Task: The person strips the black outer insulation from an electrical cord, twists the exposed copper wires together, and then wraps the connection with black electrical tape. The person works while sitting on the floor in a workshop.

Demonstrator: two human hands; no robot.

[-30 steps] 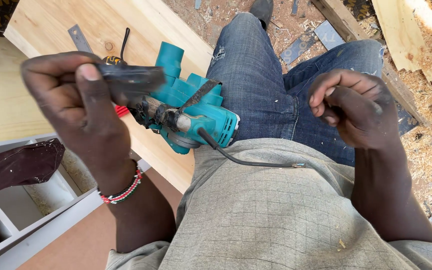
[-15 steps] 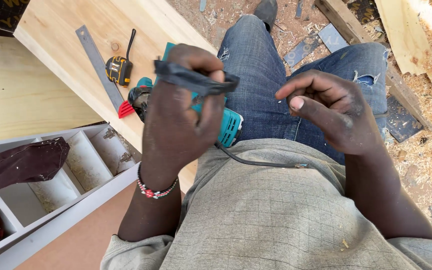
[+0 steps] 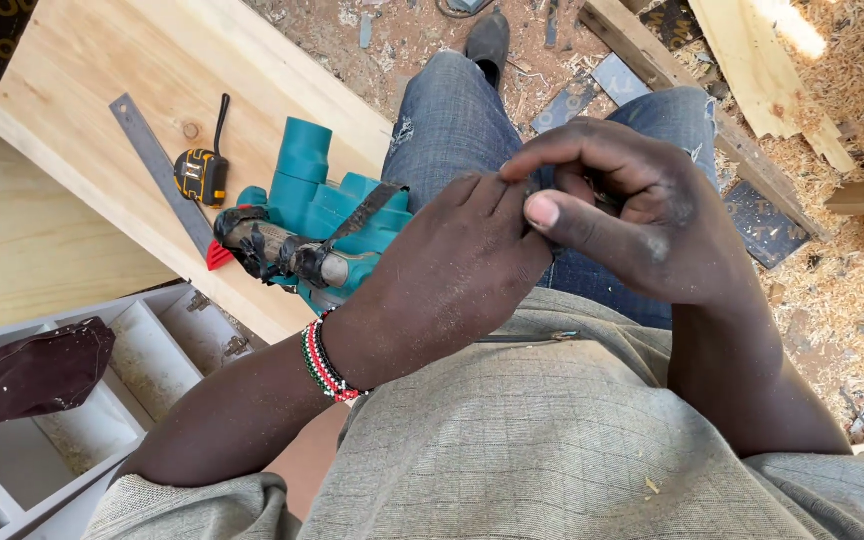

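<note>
My left hand (image 3: 452, 270) and my right hand (image 3: 642, 215) meet over my lap, fingertips pressed together. Between them they pinch a small dark piece (image 3: 597, 195), mostly hidden by the right thumb and fingers. A beaded bracelet (image 3: 324, 362) circles my left wrist. A teal power tool (image 3: 327, 215) lies on its side on the pale wooden board (image 3: 102, 60) just left of my left hand. A dark strip rests across its body and its handle is wrapped in black.
A yellow-and-black tape measure (image 3: 200, 175) and a metal ruler (image 3: 157, 165) lie on the board beside the tool. A white compartmented tray (image 3: 152, 365) stands lower left with a dark brown object (image 3: 27, 375) on it. Sawdust, planks (image 3: 762, 70) and scrap cover the ground at right.
My left hand came off the tool carrying a black strip and moved right. Both hands have now closed together over my lap. The tool lies uncovered on the board.
</note>
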